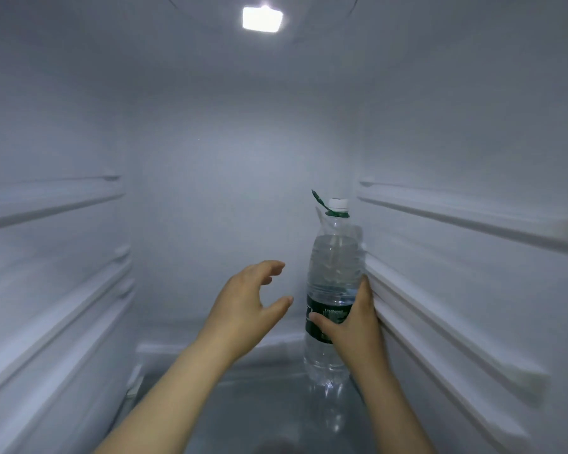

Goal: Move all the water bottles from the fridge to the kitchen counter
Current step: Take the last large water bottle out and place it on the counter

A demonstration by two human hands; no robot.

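One water bottle (335,267) is seen inside the fridge (210,158), standing upright on the glass shelf (259,404) at about 4 o'clock in the view, just beside the right wall. It is topped by one white cap (338,203), with one green tab (318,199) sticking up at 11 o'clock from the neck. The right hand (351,326) is wrapped round the dark label (315,322); its grip is closed on the bottle, thumb at 9 o'clock, fingers at 3 o'clock. The left hand (246,306) is held near the bottle at its 9 o'clock, not touching, its grip wide and holding nothing. One lamp (262,18) is lit at 12 o'clock
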